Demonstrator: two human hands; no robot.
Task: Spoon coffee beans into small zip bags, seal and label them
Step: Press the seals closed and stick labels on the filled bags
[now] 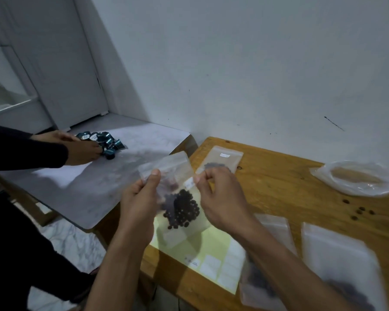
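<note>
Dim, cool indoor light with soft shadows on the grey table (121, 176). Wide-angle bending warps the edges. The bags (337, 261) at lower right are blurred.

Dark brown beans (184, 209) in a frosted clear bag (171, 173), pale yellow label sheet (211, 243) (white stickers), honey-orange table (279, 176), teal capsules (103, 140).

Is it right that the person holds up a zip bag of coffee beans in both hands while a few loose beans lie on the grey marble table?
Not quite. The head view shows the loose beans lying on the wooden table, not the grey marble one. The rest holds: left hand and right hand hold up the zip bag of beans.
</note>
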